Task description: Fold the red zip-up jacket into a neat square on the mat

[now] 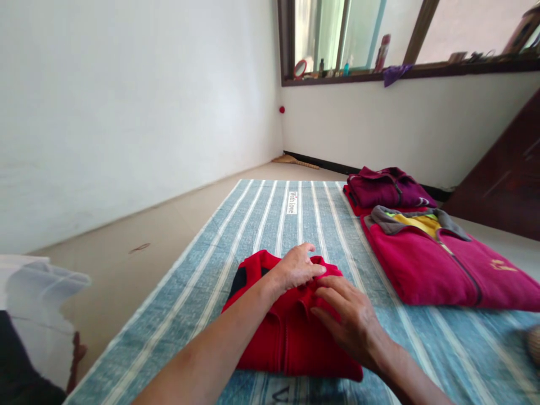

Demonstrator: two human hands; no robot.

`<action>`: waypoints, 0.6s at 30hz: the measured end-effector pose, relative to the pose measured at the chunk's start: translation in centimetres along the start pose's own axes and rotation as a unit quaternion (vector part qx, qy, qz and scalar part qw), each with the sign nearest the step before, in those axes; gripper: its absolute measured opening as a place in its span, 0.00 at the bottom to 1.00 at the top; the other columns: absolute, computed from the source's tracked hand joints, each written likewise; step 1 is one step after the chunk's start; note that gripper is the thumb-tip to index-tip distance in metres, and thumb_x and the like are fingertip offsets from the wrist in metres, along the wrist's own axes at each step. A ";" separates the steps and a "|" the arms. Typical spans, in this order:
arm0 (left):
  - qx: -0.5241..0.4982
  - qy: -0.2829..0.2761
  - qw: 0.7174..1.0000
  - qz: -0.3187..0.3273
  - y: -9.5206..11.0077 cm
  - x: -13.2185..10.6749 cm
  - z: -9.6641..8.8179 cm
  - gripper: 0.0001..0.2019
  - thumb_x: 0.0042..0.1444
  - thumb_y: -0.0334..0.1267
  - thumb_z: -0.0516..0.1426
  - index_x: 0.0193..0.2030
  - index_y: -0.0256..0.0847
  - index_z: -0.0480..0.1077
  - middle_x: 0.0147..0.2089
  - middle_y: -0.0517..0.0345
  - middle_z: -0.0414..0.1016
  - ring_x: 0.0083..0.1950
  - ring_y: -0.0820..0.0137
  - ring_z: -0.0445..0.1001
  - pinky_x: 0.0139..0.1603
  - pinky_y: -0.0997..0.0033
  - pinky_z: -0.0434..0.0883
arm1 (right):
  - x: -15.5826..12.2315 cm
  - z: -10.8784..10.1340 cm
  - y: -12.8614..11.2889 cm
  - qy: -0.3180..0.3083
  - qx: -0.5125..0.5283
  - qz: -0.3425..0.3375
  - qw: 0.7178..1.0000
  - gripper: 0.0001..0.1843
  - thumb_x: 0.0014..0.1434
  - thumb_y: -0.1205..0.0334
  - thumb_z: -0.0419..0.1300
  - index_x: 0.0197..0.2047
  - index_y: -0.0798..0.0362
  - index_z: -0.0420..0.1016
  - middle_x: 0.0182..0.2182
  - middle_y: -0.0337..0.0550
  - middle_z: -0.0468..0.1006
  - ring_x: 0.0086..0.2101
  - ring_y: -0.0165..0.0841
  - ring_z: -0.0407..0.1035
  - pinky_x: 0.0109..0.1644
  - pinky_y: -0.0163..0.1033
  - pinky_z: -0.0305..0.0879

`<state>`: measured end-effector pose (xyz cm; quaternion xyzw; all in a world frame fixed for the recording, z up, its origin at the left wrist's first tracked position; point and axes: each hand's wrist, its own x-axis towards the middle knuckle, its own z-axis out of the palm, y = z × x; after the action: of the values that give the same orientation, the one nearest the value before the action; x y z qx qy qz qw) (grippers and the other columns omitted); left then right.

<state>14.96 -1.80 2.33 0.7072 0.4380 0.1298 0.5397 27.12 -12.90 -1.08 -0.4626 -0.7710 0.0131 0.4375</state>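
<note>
A folded red zip-up jacket [261,343] lies in front of me on a striped blue bedcover, with a dark panel at its left shoulder. My left hand [295,269] reaches over the collar, thumb and fingers apart, the thumb resting at the collar edge. On the right side of the collar lies my right hand [348,312], its fingers spread on the cloth and the thumb lower down. Both hands touch the jacket; the undersides of the fingers are hidden.
To the right lie a folded crimson jacket [430,270] with a grey collar and a folded purple jacket [379,188] on red cloth. The bedcover [202,275] is striped. A white plastic bag [37,315] is at lower left. Small items stand on the windowsill [358,77].
</note>
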 end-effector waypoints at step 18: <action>0.188 0.046 0.974 0.115 0.5 -0.7 0.5 0.06 0.44 0.26 0.57 0.32 0.36 0.70 0.19 0.68 0.61 0.22 0.76 0.60 0.24 0.75 0.53 | -2.3 1.7 -1.4 -0.071 -0.102 -0.043 0.991 0.14 0.66 0.69 0.46 0.32 0.52 0.68 0.28 0.42 0.70 0.29 0.34 0.61 0.33 0.40 0.58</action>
<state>15.12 -2.66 2.80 0.8350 0.3944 0.1392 0.3577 25.35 -14.70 -3.03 -0.4692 -0.8164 -0.0520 0.3327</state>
